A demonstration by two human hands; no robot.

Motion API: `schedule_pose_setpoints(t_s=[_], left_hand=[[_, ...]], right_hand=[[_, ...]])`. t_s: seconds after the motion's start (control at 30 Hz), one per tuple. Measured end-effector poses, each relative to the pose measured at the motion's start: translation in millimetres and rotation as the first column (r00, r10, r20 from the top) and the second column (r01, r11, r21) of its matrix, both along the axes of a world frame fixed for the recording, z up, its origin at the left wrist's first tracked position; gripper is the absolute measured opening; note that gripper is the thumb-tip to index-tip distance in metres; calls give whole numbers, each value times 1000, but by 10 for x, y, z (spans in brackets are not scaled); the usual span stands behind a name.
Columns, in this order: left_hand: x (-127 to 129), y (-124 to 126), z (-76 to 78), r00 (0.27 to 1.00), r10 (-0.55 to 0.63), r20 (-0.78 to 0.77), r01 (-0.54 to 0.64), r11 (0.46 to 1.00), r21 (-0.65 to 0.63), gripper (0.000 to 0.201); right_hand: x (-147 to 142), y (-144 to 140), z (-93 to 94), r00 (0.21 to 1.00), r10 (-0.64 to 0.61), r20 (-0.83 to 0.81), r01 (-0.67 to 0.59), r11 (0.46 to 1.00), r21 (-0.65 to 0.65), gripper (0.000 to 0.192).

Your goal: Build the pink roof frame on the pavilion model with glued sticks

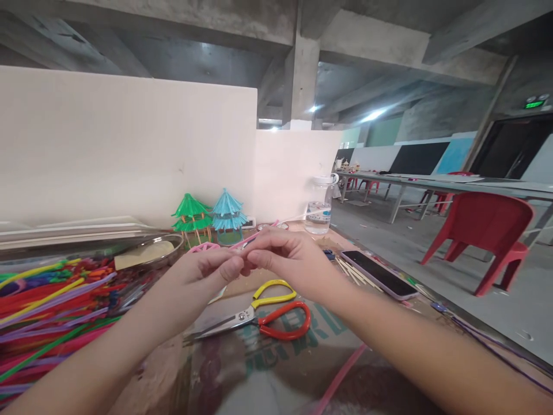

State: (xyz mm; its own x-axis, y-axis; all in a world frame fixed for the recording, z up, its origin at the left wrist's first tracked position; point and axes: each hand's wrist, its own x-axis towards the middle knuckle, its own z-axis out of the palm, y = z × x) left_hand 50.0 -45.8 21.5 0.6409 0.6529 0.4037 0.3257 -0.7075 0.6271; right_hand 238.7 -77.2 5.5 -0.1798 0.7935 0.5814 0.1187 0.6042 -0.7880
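In front of me my left hand (211, 271) and my right hand (287, 256) meet at their fingertips, both closed in a pinch. A thin pink pipe cleaner (273, 225) shows at the fingers and slants up behind my right hand; the pinched part is mostly hidden. Just beyond my left fingers a pink looped piece (204, 247) is partly covered. Below my hands lie open scissors (246, 316) with one yellow and one red handle. A green tiered model roof (190, 213) and a blue one (227, 210) stand behind.
Colourful pipe cleaners (47, 317) pile up at the left beside a metal tray (173, 245). On the right are a phone (380, 274), thin wooden sticks (356, 274) and a water bottle (318, 210). Another pink pipe cleaner (341, 377) lies in front. A red chair (488, 230) stands beyond.
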Motion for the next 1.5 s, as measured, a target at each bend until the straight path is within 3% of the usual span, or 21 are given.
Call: schedule_pose_setpoints(t_s=[0.17, 0.27, 0.43, 0.63, 0.77, 0.9, 0.97, 1.1, 1.2, 1.33, 1.4, 1.5], left_hand=[[19, 50, -101, 983, 80, 163, -32, 961, -274, 52], [36, 36, -118, 958, 134, 252, -37, 933, -358, 49], [23, 25, -47, 949, 184, 256, -54, 894, -444, 43], [-16, 67, -27, 951, 180, 251, -60, 905, -420, 45], [1, -22, -16, 974, 131, 186, -86, 969, -233, 40], [-30, -86, 40, 980, 127, 154, -109, 987, -121, 45], [-59, -55, 50, 986, 101, 133, -81, 986, -146, 44], [-68, 37, 19, 983, 13, 185, 41, 957, -287, 36], [-15, 19, 1, 972, 2, 236, 94, 913, -396, 41], [74, -58, -41, 949, -10, 317, 186, 826, -532, 57], [102, -70, -82, 943, -45, 330, 231, 805, -547, 61], [75, -53, -99, 948, -155, 276, 276, 833, -480, 55]], right_hand=[[-9, -4, -77, 978, -140, 152, 108, 973, 203, 20], [-18, -32, -98, 955, -169, 246, 80, 939, 333, 33], [25, -121, 32, 931, -176, 320, 58, 936, 347, 30], [200, -145, 196, 926, -289, 243, 191, 913, 361, 21], [321, -113, 223, 930, -329, 162, 263, 906, 333, 20], [364, -97, 238, 947, -280, 158, 251, 950, 184, 25], [324, -106, 230, 944, -259, 206, 225, 959, 174, 23], [169, -142, 159, 910, -239, 339, 98, 918, 385, 20], [78, -146, 69, 889, -258, 378, 29, 856, 516, 26], [11, -108, -67, 908, -262, 326, 16, 801, 598, 27], [-20, -99, -113, 922, -250, 296, 9, 779, 627, 23], [-42, -140, -100, 932, -217, 291, -32, 749, 661, 18]])
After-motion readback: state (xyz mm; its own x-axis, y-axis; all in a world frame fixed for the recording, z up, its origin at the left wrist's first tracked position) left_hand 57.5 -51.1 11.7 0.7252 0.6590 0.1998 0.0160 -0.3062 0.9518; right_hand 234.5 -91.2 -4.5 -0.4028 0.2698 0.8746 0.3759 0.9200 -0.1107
